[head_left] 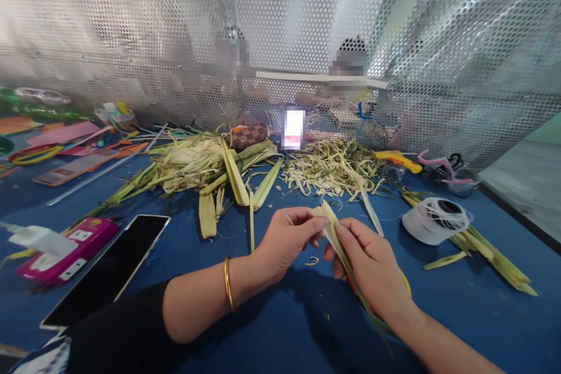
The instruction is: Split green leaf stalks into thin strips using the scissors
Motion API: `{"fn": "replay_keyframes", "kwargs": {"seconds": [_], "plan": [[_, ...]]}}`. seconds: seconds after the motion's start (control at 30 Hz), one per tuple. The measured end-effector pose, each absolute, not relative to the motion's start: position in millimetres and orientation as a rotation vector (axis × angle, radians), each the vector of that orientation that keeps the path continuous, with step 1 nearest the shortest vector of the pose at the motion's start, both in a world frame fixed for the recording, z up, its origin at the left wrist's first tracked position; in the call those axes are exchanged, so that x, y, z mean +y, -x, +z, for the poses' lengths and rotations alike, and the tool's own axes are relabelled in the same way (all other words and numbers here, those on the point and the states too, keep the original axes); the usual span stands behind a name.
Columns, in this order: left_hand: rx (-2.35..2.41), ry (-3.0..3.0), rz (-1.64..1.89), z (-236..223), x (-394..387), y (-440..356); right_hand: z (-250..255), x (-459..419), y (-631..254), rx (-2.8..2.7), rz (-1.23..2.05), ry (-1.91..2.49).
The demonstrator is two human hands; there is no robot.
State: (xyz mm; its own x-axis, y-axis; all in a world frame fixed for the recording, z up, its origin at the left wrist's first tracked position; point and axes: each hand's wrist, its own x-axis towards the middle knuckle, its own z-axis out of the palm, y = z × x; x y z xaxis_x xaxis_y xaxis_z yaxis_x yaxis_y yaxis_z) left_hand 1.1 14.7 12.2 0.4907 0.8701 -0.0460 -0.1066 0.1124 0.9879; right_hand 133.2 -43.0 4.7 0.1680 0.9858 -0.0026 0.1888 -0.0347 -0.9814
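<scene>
While both hands pinch one leaf strip point(332, 228) at surface centre, folding is underway: left hand point(284, 239) and right hand point(372, 266) gripping it. Leaf pile point(197, 163) at 11 o'clock. Next move needs steady tension, approx.

Left wrist: your gold bangle point(227, 284) circles it.
Left sleeve: your black sleeve point(118, 333) ends below the bangle.
</scene>
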Motion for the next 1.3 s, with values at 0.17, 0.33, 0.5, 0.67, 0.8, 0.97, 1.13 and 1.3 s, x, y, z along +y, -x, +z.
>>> {"fn": "replay_keyframes", "kwargs": {"seconds": [0.17, 0.33, 0.5, 0.67, 0.8, 0.97, 1.13, 1.3], "plan": [[0.793, -1.257, 0.813, 10, 14, -2, 3, -46, -134, -1.211, 0.901, 1.505], [0.811, -1.25, 0.798, 10, 13, -2, 3, -48, -135, -1.332, 0.796, 1.535], [0.83, -1.261, 0.792, 10, 13, -3, 4, -46, -139, -1.352, 0.604, 1.533], [0.833, -1.245, 0.838, 8, 14, -3, 9, -45, -145, -1.179, 0.615, 1.483], [0.829, -1.247, 0.866, 8, 15, -3, 9, -45, -142, -1.225, 0.756, 1.442], [0.82, -1.237, 0.872, 10, 14, -3, 4, -45, -140, -1.275, 0.852, 1.493], [0.82, -1.233, 0.87, 10, 13, -3, 5, -46, -141, -1.247, 0.872, 1.505], [0.822, -1.228, 0.865, 9, 13, -3, 6, -44, -139, -1.239, 0.828, 1.515]]}}
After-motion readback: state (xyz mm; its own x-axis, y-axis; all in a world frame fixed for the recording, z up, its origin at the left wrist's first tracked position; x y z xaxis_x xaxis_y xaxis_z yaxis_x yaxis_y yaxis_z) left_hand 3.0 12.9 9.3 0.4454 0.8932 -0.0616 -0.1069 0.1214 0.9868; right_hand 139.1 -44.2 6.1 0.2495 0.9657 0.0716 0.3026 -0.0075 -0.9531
